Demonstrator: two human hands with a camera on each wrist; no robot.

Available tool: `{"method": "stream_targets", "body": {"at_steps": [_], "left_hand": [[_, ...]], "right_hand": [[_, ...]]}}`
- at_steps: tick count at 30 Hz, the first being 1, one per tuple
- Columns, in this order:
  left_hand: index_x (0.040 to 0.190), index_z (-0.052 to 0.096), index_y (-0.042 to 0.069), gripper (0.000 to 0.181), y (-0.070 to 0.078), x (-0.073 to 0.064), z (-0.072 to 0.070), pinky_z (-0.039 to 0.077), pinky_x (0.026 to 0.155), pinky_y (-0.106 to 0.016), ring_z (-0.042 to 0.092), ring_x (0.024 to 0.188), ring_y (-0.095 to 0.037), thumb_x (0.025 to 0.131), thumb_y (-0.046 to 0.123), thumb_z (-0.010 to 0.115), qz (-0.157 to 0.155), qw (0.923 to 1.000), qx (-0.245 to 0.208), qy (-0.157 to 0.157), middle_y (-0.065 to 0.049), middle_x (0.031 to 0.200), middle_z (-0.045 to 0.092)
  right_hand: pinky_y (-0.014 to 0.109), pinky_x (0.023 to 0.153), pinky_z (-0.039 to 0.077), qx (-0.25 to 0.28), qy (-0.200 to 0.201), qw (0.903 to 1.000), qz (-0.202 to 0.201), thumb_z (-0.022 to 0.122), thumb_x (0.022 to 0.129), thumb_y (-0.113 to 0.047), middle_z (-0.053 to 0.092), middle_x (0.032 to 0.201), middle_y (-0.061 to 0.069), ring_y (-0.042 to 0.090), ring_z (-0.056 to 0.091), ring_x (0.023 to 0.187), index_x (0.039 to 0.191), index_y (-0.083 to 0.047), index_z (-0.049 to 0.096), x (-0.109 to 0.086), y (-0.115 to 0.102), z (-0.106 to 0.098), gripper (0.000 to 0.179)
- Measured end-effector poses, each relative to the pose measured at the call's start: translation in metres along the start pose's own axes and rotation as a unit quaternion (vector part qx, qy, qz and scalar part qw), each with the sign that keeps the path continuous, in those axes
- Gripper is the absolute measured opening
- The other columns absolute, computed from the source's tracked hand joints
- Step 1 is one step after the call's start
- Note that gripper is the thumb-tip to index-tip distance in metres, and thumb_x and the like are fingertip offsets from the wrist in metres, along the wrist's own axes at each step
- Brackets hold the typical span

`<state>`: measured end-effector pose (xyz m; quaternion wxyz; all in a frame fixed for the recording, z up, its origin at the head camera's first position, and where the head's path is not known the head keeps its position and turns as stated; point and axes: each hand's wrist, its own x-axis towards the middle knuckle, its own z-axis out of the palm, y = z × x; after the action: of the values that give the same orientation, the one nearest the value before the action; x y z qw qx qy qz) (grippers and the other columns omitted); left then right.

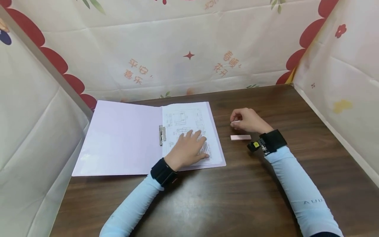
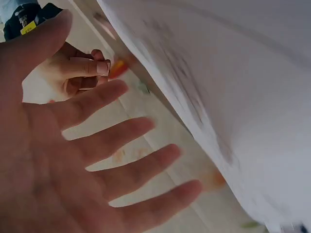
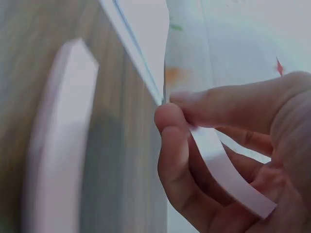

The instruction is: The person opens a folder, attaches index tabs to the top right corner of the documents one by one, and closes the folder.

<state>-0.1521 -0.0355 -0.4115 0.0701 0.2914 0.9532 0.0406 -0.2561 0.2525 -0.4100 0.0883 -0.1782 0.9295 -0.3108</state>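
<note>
A lilac folder lies open, its bare left cover (image 1: pixel 118 138) flat and white drawing sheets (image 1: pixel 174 115) on its right side. My left hand (image 1: pixel 188 149) is over the lower part of the sheets, fingers spread; the left wrist view shows its palm with nothing in it. Right of the folder, my right hand (image 1: pixel 248 120) pinches a narrow pale paper strip (image 3: pixel 233 179) between thumb and index finger. Its pinched end is hidden by the fingertips, and the loose end curves toward the palm. Just below this hand lies a thin pink-white strip pad (image 1: pixel 240 137).
A metal clip (image 1: pixel 161 135) sits on the folder's spine. The folder rests on a dark wood-grain table (image 1: pixel 201 204). Printed cloth (image 1: pixel 183 39) hangs behind the table, with more pale cloth at both sides.
</note>
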Motion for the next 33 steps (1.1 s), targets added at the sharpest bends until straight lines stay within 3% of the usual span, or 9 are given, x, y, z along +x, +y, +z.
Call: {"method": "stream_targets", "body": {"at_steps": [6, 10, 13, 18, 25, 33], "left_hand": [[0.140, 0.061, 0.014, 0.063, -0.014, -0.006, 0.002, 0.048, 0.103, -0.061, 0.056, 0.123, -0.035, 0.094, 0.056, 0.068, -0.024, 0.9997, -0.002, 0.005, -0.012, 0.136, 0.062], [0.142, 0.059, 0.014, 0.064, -0.016, -0.005, 0.007, 0.047, 0.105, -0.061, 0.056, 0.129, -0.037, 0.095, 0.056, 0.067, -0.027, 0.9994, -0.008, -0.021, -0.011, 0.137, 0.062], [0.146, 0.056, 0.015, 0.066, -0.015, -0.004, 0.010, 0.046, 0.107, -0.063, 0.052, 0.136, -0.041, 0.095, 0.056, 0.067, -0.033, 0.9987, -0.010, -0.036, -0.012, 0.142, 0.059], [0.148, 0.054, 0.015, 0.069, -0.016, -0.005, 0.009, 0.046, 0.107, -0.064, 0.052, 0.137, -0.042, 0.094, 0.055, 0.069, -0.036, 0.9984, -0.013, -0.040, -0.012, 0.143, 0.058], [0.147, 0.053, 0.015, 0.073, -0.018, -0.006, 0.009, 0.048, 0.105, -0.062, 0.054, 0.134, -0.040, 0.089, 0.053, 0.076, -0.038, 0.9983, -0.022, -0.038, -0.013, 0.144, 0.058], [0.147, 0.053, 0.015, 0.074, -0.019, -0.005, 0.007, 0.048, 0.105, -0.062, 0.053, 0.135, -0.041, 0.088, 0.052, 0.078, -0.036, 0.9985, -0.019, -0.036, -0.013, 0.144, 0.058]], "right_hand": [[0.034, 0.068, 0.054, 0.051, -0.032, 0.9980, -0.020, 0.067, 0.096, -0.008, 0.065, 0.086, 0.011, 0.025, 0.066, 0.078, 0.101, -0.006, 0.064, 0.066, -0.017, 0.007, 0.006], [0.031, 0.071, 0.056, 0.096, -0.012, 0.9950, 0.024, 0.068, 0.097, -0.007, 0.069, 0.091, 0.013, 0.027, 0.069, 0.082, 0.110, -0.002, 0.067, 0.110, -0.018, 0.017, 0.014], [0.030, 0.074, 0.056, 0.128, 0.019, 0.9888, 0.075, 0.068, 0.098, -0.010, 0.072, 0.100, 0.014, 0.028, 0.070, 0.087, 0.114, -0.002, 0.070, 0.130, -0.019, 0.023, 0.018], [0.028, 0.075, 0.054, 0.165, 0.046, 0.9777, 0.122, 0.068, 0.098, -0.012, 0.069, 0.112, 0.014, 0.026, 0.067, 0.091, 0.112, -0.004, 0.074, 0.147, -0.021, 0.032, 0.018], [0.022, 0.067, 0.053, 0.176, 0.049, 0.9718, 0.149, 0.069, 0.098, -0.013, 0.070, 0.105, 0.014, 0.020, 0.067, 0.079, 0.111, -0.003, 0.077, 0.159, -0.019, 0.045, 0.018], [0.023, 0.066, 0.052, 0.148, 0.053, 0.9746, 0.160, 0.074, 0.094, -0.013, 0.075, 0.097, 0.013, 0.018, 0.067, 0.077, 0.108, -0.003, 0.080, 0.164, -0.031, 0.044, 0.018]]}}
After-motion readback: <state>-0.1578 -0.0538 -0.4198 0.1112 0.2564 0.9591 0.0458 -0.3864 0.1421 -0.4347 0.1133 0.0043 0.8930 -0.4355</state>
